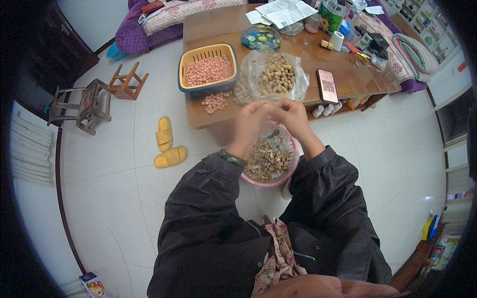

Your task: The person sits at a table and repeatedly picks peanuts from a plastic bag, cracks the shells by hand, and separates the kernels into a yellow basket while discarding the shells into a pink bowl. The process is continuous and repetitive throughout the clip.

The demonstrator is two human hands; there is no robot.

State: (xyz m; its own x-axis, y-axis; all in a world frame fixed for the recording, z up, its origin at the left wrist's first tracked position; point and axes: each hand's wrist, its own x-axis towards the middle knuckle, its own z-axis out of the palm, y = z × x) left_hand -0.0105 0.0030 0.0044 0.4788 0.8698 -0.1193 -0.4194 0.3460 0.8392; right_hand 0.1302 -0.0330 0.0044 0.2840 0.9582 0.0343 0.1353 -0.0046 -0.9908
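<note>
My left hand [249, 121] and my right hand [292, 116] meet at the fingertips in front of the table's near edge. Their fingers are bent and pinched together; anything small between them is hidden. Directly below sits a pink basin [269, 184], lined with clear plastic and holding broken peanut shells [269, 158]. Just beyond my fingers, a clear plastic bag [255, 80] of unshelled peanuts [277, 76] lies open on the table. Shelled pink peanuts [209, 70] fill much of a yellow basket [182, 70] set in a dark blue tub. A small pile of peanut kernels [215, 102] rests beside it.
On the wooden table [212, 26] are a smartphone [327, 86] showing a printed-style code, a round patterned tray [261, 37], papers [283, 13] and a white roll [337, 41]. Yellow slippers [170, 156], a wooden stool [128, 82] and a wooden chair [87, 106] stand to the left.
</note>
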